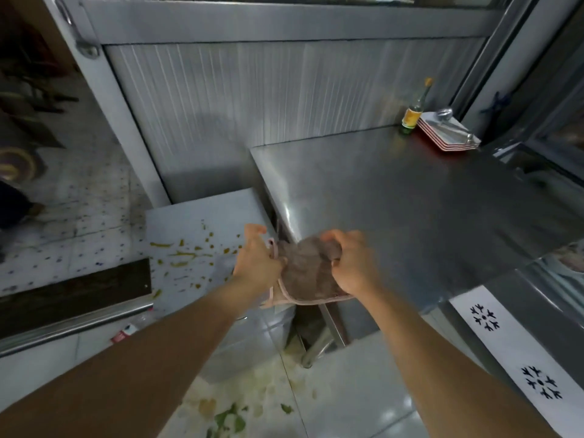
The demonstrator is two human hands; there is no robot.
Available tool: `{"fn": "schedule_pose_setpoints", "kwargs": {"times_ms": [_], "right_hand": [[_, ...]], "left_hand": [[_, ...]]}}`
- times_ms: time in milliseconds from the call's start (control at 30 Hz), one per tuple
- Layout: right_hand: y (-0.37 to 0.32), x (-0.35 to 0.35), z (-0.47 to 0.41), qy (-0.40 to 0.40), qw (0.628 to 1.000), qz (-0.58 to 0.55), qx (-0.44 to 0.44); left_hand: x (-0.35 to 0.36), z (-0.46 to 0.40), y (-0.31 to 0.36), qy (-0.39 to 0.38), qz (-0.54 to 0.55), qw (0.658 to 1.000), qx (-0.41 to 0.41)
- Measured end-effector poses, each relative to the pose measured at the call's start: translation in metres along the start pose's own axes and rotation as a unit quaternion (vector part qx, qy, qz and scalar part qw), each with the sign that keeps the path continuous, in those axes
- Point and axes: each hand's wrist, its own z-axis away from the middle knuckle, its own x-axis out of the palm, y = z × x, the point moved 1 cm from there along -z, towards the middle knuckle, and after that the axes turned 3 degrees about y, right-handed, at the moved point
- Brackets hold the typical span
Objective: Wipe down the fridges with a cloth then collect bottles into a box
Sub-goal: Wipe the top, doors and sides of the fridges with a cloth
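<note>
Both hands hold a grey-brown cloth [308,273] with a pink hem in mid-air, above the gap between a small white unit and a steel counter. My left hand [257,262] grips its left edge. My right hand [350,263] bunches its upper right part in curled fingers. The small white unit [202,216] below my left hand has yellow-brown splatters on its top. A glass bottle [412,113] with a yellow label stands at the counter's far corner. A plastic bottle [132,327] lies low at the left, partly hidden by my left forearm.
The steel counter [410,200] spreads to the right, with a stack of red-rimmed plates [448,134] and a ladle at its far end. A fridge front with snowflake marks [505,343] lies at the lower right. Green and yellow scraps litter the tiled floor [252,399].
</note>
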Motion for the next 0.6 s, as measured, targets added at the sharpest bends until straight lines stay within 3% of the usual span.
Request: {"fn": "schedule_pose_setpoints", "kwargs": {"times_ms": [133, 267, 467, 600], "right_hand": [[-0.039, 0.025, 0.0, -0.006, 1.0, 0.005, -0.004], [-0.07, 0.059, 0.002, -0.033, 0.999, 0.041, 0.006], [-0.096, 0.106, 0.001, -0.059, 0.987, 0.14, 0.05], [-0.099, 0.127, -0.015, -0.027, 0.979, 0.187, 0.08]], "left_hand": [[-0.051, -0.001, -0.022, -0.063, -0.059, 0.995, 0.048], [-0.082, -0.011, -0.048, -0.091, -0.079, 0.992, 0.023], [-0.102, -0.037, -0.084, -0.17, -0.157, 0.967, 0.102], [-0.094, -0.063, -0.099, -0.202, -0.2, 0.944, 0.169]]}}
